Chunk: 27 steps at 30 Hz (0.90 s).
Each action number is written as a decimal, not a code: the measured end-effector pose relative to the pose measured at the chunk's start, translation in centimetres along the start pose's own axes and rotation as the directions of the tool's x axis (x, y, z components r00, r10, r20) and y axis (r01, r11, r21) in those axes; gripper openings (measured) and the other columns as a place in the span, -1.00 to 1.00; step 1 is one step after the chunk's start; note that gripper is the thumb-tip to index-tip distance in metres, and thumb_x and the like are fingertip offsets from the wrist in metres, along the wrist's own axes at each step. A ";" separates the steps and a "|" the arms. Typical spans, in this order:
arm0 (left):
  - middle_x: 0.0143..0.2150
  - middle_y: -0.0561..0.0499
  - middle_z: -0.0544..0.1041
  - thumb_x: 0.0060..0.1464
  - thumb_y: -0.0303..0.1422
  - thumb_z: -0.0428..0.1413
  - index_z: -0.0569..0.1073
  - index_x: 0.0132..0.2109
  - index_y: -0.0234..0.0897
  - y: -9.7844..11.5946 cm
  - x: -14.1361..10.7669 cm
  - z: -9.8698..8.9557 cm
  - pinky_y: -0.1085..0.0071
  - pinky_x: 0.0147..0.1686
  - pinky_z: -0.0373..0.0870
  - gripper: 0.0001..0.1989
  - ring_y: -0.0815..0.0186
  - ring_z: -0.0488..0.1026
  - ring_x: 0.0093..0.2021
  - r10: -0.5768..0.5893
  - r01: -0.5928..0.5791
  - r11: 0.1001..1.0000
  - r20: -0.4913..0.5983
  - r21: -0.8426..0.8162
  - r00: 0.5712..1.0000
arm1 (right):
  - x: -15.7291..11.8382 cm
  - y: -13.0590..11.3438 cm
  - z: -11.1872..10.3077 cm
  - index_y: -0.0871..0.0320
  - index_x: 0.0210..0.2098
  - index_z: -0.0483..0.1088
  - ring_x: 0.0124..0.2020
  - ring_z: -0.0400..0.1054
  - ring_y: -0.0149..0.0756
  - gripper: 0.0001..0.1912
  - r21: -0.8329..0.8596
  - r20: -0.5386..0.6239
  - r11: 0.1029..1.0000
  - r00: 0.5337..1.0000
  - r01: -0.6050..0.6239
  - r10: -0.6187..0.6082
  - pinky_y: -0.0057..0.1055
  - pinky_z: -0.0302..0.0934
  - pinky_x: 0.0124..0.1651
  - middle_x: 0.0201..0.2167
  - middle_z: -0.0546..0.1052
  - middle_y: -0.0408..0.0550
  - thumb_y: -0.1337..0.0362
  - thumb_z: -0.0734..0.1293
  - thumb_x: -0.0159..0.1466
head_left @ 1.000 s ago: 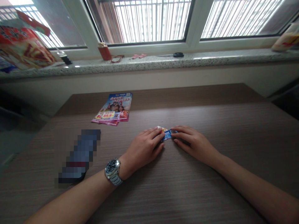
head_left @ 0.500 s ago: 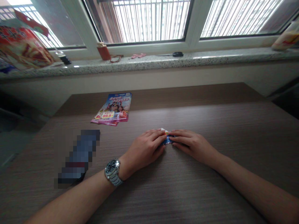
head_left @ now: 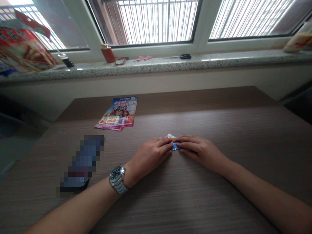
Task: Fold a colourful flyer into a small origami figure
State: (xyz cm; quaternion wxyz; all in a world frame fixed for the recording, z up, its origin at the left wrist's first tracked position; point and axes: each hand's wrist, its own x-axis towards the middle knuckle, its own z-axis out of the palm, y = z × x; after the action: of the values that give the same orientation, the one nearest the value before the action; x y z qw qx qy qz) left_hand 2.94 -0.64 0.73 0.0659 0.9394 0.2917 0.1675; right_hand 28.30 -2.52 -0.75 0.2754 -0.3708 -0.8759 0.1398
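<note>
A small piece of folded, printed paper (head_left: 174, 145), blue with a white corner pointing away from me, lies on the table between my hands. My left hand (head_left: 154, 152), with a metal watch (head_left: 117, 178) on its wrist, has its fingers together on the paper's left side. From the right, the bent fingers of my right hand (head_left: 198, 148) hold the other side. Both sets of fingertips nearly meet over it, so most of the paper is hidden beneath them.
A stack of printed flyers (head_left: 120, 112) lies at the back left of the wooden table (head_left: 219, 120). Nearer me on the left is a pixelated dark phone-like object (head_left: 83, 165). On the stone windowsill (head_left: 156, 66) are scissors (head_left: 185, 56), a brown case (head_left: 108, 54) and a red food bag (head_left: 24, 48).
My left hand's fingers have shifted very slightly, and a little more of the paper shows between the hands. My right hand stays in place.
</note>
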 end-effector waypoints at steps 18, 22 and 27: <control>0.19 -0.05 0.53 0.39 -0.33 0.03 0.48 0.16 -0.24 0.1 0.0 0.2 0.22 0.15 0.49 -0.72 0.20 0.52 0.12 0.006 -0.007 1.000 -0.044 -0.026 0.999 | 0.2 -0.4 -0.1 0.12 0.00 0.50 -0.02 0.50 -0.19 -0.81 -0.008 -0.058 1.000 0.998 0.023 -0.024 -0.19 0.38 0.07 -0.02 0.62 0.00 0.32 0.31 0.43; 0.16 -0.05 0.55 0.38 -0.33 0.04 0.49 0.13 -0.25 0.2 0.2 0.2 0.22 0.09 0.51 -0.73 0.19 0.54 0.08 0.010 -0.011 1.000 -0.057 -0.007 0.998 | 0.3 -0.5 0.1 0.13 -0.05 0.50 -0.07 0.50 -0.20 -0.85 -0.022 -0.083 0.999 0.996 0.025 -0.027 -0.21 0.37 0.03 -0.08 0.63 -0.01 0.32 0.31 0.42; 0.09 -0.04 0.58 0.36 -0.33 0.06 0.51 0.10 -0.22 0.3 0.2 0.0 0.24 -0.02 0.54 -0.76 0.20 0.58 0.00 0.000 0.001 1.000 -0.076 0.016 0.997 | 0.5 -0.6 0.1 0.14 -0.07 0.50 -0.09 0.50 -0.19 -0.86 -0.040 -0.098 0.999 0.995 0.029 -0.033 -0.21 0.36 0.00 -0.10 0.63 0.00 0.33 0.32 0.41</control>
State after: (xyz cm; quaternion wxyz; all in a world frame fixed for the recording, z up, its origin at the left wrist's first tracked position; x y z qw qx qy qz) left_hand 3.26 -0.77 0.81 0.0472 0.9328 0.2955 0.2009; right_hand 27.63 -2.61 -0.38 0.3134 -0.3689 -0.8693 0.1003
